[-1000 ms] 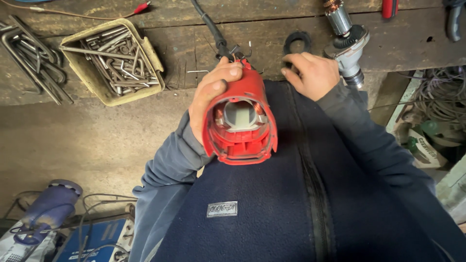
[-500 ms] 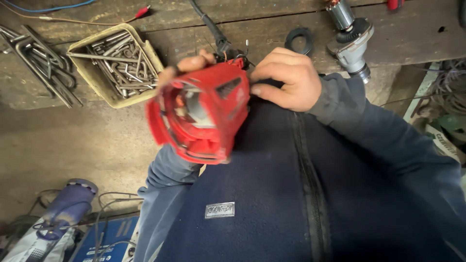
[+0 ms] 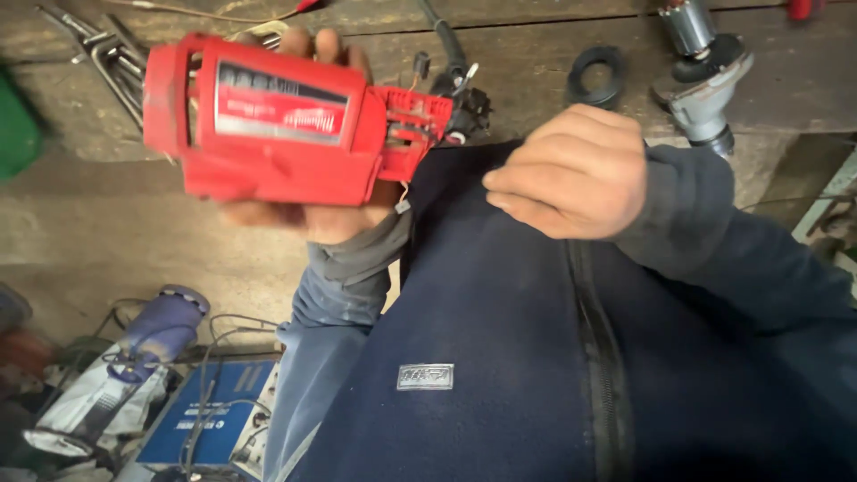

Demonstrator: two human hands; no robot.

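The left hand (image 3: 312, 210) is wrapped under and behind a red plastic power-tool motor housing (image 3: 268, 125), fingertips curling over its top edge and palm pressed against its underside, so the housing is clamped firmly, held up in front of the chest. Half a second ago its open end faced the head camera; now it lies on its side, long flank and label panel toward us, the open mouth pointing away to the left. So the person has rolled it over, which brings the rear end with its loose wires and black cord (image 3: 451, 76) toward the other hand. The right hand (image 3: 571, 174) has let go; it hangs just beside that wired end, fingers curled into a loose fist, holding nothing that I can see.

Beyond the housing lies the worn wooden workbench (image 3: 536, 54). On it, past the right hand, sit a black rubber ring (image 3: 596, 76) and a grey metal gear head with its armature (image 3: 705, 85). Behind the housing, steel hex keys (image 3: 98, 49) poke out. Below the left elbow, on the floor, stand a blue-and-grey power tool (image 3: 125, 375) and a blue case (image 3: 210, 415). Nothing lies between the two hands.
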